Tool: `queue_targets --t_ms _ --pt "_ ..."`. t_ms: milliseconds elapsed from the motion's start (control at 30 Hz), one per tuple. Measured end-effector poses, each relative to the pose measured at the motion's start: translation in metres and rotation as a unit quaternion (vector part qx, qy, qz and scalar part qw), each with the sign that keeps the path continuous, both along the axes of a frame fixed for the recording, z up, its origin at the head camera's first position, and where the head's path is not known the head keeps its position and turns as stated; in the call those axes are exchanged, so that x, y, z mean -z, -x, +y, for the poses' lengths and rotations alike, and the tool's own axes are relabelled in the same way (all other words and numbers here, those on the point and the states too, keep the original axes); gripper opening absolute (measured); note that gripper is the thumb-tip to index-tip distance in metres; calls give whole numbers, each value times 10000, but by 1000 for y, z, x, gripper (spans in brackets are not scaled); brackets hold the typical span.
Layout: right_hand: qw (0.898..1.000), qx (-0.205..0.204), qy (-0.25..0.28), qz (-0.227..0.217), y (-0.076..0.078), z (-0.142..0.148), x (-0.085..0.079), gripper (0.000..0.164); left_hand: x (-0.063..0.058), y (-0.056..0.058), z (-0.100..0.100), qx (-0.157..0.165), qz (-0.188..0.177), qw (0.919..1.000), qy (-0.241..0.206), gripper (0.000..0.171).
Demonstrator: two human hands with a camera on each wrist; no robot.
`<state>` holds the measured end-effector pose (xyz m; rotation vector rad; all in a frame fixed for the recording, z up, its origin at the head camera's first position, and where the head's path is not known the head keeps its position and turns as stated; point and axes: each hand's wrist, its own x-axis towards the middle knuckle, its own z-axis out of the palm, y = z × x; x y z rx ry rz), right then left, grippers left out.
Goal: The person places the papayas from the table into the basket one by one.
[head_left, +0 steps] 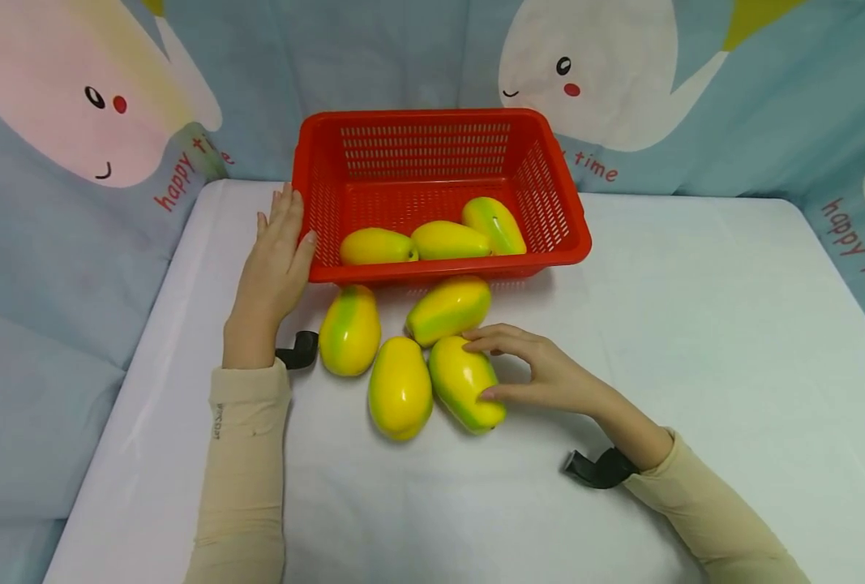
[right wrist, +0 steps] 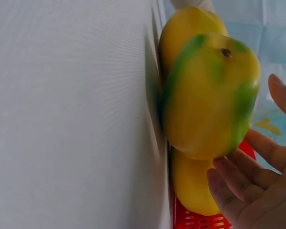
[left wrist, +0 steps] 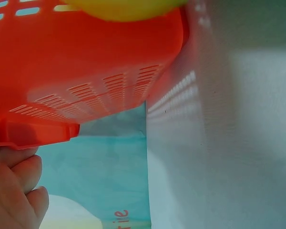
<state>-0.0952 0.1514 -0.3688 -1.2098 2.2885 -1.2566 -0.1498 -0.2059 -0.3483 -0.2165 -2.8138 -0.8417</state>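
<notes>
Red basket (head_left: 447, 270), far side of the table (head_left: 680, 341): three yellow-green fruits (head_left: 447, 240) lie inside, partly hidden by its near wall. My left hand (head_left: 275, 258), fingers extended, rests against its left rim. My right hand (head_left: 537, 369), loosely spread, meets the nearest-right fruit (head_left: 463, 381) of four outside; thumb contact is unclear.

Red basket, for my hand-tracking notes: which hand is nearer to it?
Left. The left hand touches the red basket at its left rim; the right hand is farther, in front of it, at a yellow-green fruit.
</notes>
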Motion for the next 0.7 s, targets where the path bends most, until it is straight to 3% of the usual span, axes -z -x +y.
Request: queue_targets --t_ms 433,700 --pt "9990 283 -199 -277 1 -2 3 61 0 -1 -1 28 -111 9999 -22 58" --pt "9984 336 -235 -381 0 -2 3 61 -5 -1 -4 138 -278 9989 341 59"
